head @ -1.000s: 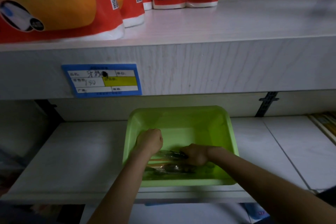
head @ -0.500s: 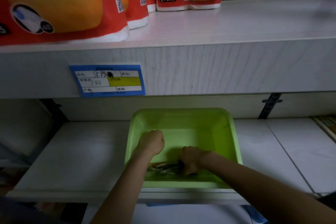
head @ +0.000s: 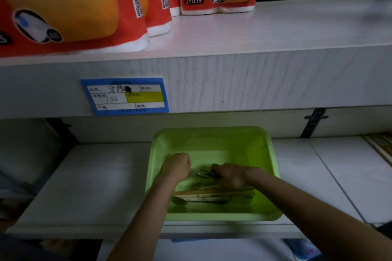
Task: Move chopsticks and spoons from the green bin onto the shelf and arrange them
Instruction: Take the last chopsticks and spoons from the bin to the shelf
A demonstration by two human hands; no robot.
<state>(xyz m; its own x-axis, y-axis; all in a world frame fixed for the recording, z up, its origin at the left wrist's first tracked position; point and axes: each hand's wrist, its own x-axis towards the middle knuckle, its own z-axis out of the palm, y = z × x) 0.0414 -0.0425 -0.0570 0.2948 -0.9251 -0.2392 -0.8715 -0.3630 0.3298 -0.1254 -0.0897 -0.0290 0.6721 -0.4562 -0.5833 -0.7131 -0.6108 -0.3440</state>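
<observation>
While the one green bin (head: 274, 154) sits on the shelf (head: 95, 176), our right hand (head: 231, 175) curls its grip round a clear spoon pack (head: 202, 174) inside. Our left hand (head: 177, 165) has a curled grip, on what we cannot tell. Chopsticks (head: 212, 192) lie nearby in the bin, too blurred to count.

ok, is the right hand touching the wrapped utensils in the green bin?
Touching. Head view: the right hand has its fingers curled down onto the wrapped utensils inside the green bin; no gap shows.
</observation>
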